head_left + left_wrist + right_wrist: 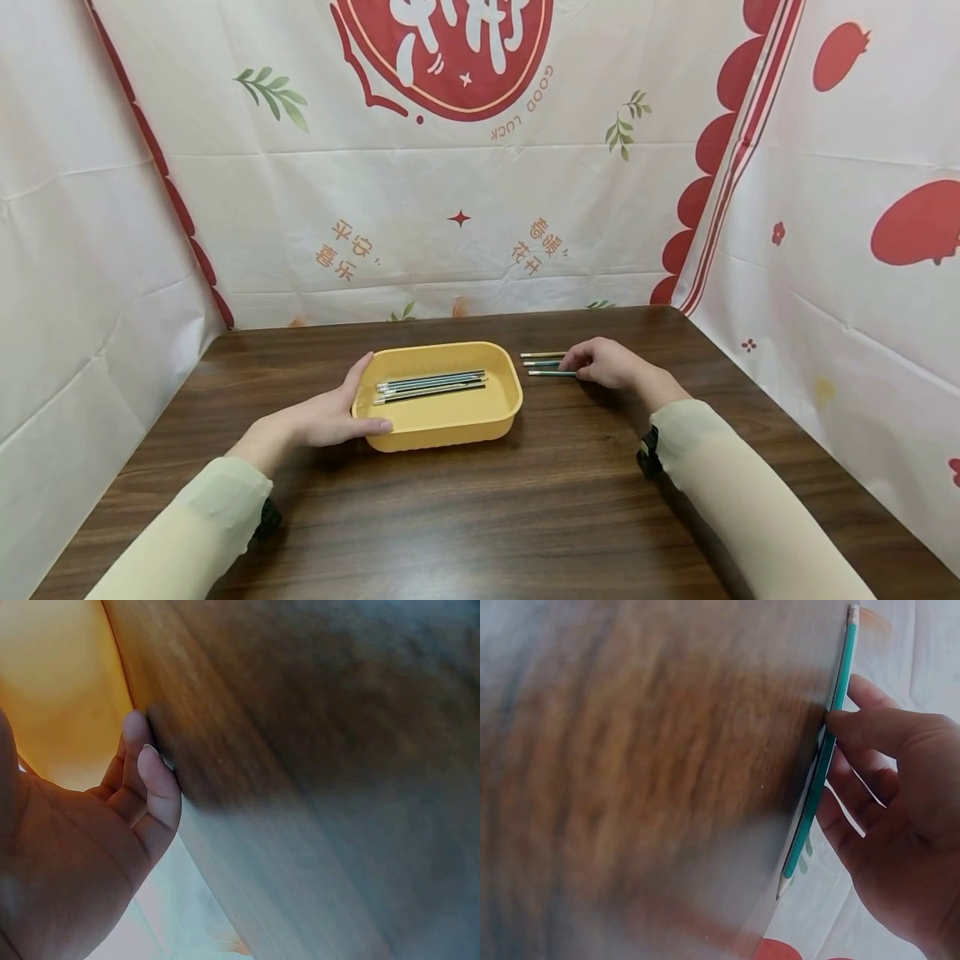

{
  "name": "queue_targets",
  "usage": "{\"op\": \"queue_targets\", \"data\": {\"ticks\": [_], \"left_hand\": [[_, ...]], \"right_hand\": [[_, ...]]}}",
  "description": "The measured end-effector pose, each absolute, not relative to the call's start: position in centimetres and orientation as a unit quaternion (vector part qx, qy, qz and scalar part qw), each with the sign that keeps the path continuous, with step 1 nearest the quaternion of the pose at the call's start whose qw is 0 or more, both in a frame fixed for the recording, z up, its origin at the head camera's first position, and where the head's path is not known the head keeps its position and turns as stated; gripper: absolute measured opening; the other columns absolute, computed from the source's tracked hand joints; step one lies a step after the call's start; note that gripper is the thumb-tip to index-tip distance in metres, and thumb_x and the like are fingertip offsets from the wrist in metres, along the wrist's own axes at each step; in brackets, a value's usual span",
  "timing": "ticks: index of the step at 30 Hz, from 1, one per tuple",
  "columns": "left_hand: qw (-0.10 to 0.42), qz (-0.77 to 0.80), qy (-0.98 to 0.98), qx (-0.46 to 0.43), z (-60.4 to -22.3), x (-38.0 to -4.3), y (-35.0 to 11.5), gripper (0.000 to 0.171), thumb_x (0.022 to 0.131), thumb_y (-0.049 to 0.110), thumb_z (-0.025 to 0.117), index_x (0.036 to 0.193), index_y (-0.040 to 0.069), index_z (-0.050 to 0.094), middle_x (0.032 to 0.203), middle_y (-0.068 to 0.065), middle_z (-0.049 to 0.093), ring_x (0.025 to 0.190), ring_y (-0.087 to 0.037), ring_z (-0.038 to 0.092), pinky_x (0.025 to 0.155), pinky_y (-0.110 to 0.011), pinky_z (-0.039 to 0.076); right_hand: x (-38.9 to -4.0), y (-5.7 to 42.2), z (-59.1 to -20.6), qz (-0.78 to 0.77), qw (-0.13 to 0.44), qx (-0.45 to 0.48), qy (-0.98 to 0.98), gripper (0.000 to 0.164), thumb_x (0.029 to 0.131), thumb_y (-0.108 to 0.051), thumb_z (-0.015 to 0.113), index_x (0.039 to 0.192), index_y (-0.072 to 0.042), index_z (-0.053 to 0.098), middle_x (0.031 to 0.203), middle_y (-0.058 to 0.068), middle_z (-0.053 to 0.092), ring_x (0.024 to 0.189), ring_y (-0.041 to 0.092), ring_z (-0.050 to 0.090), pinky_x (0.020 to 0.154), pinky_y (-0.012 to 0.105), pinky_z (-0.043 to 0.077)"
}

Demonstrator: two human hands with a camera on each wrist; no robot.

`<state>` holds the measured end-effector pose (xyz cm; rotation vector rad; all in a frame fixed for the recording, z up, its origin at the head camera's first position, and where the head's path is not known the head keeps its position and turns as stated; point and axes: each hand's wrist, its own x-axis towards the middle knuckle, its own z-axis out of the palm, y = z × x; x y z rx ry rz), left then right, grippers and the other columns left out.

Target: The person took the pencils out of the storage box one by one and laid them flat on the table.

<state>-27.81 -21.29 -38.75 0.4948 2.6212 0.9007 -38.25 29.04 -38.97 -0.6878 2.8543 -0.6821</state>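
- Pencils (431, 384) lie in a small bundle on the floor of the yellow tray (450, 435), eraser ends to its left; I can't count them surely from where I stand.
- Just beyond the tray's right end, three more lie side by side on the table (465, 517), apart from it: a tan one (542, 355) farthest off, then a teal one (542, 363), and a green pencil (826, 754) that looks to be the nearest. Their eraser ends face the tray.
- At the tray's left end, the left hand (333, 414) clasps it, thumb over the near rim, fingers along the outside of the wall.
- To the right of the tray, the right hand (603, 364) has its thumb on one side of the green pencil and curled fingers on the other, in what I take for a light pinch; how firm, I can't tell.
- Each pencil should be light and stiff, smooth enough to roll, with a sharpened point I'd treat as the fragile part. Mid-shaft, between thumb and fingertips, seems the best hold.
- As for the tray, I'd guess thin, light plastic, easily nudged, so a steadying grasp on its left end makes sense.
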Motion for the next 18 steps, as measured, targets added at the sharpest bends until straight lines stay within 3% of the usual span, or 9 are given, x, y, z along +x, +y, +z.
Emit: {"op": "queue_targets", "data": {"ticks": [18], "left_hand": [[0.159, 0.319, 0.917, 0.178, -38.82, -27.71, -21.23, 0.133, 0.096, 0.065, 0.077, 0.173, 0.019, -0.022, 0.173, -0.037, 0.029, 0.154, -0.047, 0.046, 0.127, -0.067, 0.033]], "right_hand": [[-38.33, 28.29, -39.02, -0.2, 0.051, -0.224, 0.953, 0.028, 0.101, 0.006, 0.064, 0.112, -0.012, 0.083, 0.106, 0.008, 0.076, 0.097, 0.024, 0.063, 0.093, 0.047, 0.054]]}}
